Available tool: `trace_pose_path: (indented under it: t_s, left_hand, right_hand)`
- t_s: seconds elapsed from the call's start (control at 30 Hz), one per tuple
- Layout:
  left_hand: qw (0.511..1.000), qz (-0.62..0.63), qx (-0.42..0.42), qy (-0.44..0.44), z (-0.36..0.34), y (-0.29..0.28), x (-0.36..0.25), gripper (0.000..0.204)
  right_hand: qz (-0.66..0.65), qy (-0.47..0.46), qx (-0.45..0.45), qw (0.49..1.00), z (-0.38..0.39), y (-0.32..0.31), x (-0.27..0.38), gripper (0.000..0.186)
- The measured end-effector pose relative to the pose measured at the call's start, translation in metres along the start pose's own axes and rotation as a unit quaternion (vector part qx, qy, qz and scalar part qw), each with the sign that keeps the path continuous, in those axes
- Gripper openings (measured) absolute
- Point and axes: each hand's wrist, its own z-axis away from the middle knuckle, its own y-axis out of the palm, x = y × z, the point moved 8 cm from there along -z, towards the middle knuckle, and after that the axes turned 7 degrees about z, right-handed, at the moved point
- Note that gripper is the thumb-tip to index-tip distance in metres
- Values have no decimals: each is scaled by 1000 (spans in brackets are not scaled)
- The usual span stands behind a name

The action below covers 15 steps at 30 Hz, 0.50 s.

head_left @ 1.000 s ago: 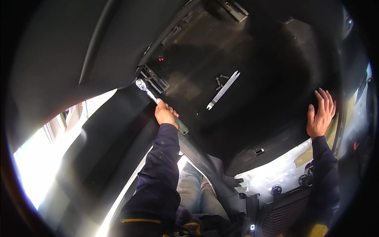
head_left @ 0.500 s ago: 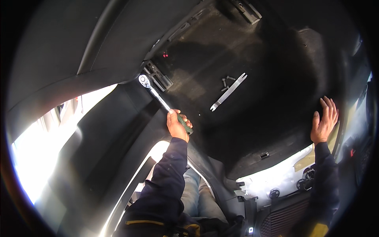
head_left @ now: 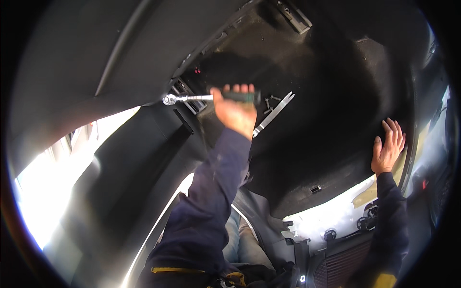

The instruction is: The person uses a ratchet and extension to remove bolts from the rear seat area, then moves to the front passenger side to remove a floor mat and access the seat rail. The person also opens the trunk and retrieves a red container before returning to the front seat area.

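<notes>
My left hand (head_left: 234, 111), slightly blurred, grips the dark green handle of a silver ratchet wrench (head_left: 192, 98). The wrench lies nearly horizontal, its head beside a metal rail bracket (head_left: 188, 104) at the edge of the dark padded panel (head_left: 115, 57). Just right of my left hand, a flat forked silver tool (head_left: 275, 112) and several loose bolts (head_left: 267, 106) rest on the dark carpeted floor (head_left: 326, 120). My right hand (head_left: 388, 144) is open, fingers spread, resting at the carpet's right edge with no tool in it.
A second rail bracket (head_left: 295, 17) sits at the top. Bright openings show at the left. Lower right are exposed white metal (head_left: 321, 221), black fittings (head_left: 365, 223) and a ribbed dark panel (head_left: 342, 265). My legs (head_left: 242, 245) show below, and a small red piece (head_left: 197, 70) lies higher up.
My left hand has swung up and right with the ratchet handle, turning the wrench from diagonal to nearly horizontal around its head. My right hand shifted slightly in view but stays spread.
</notes>
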Motion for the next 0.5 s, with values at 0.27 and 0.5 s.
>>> trace_pose_path:
  t_s: [0.27, 0.5]
  left_hand:
    - [930, -350, -115, 16, 42, -142, -116, 48]
    - [992, 54, 115, 22, -28, 17, 22, 42]
  right_hand:
    - [-24, 12, 6, 1000, 1, -1, 0, 53]
    - [-10, 3, -2, 1000, 0, -4, 4, 53]
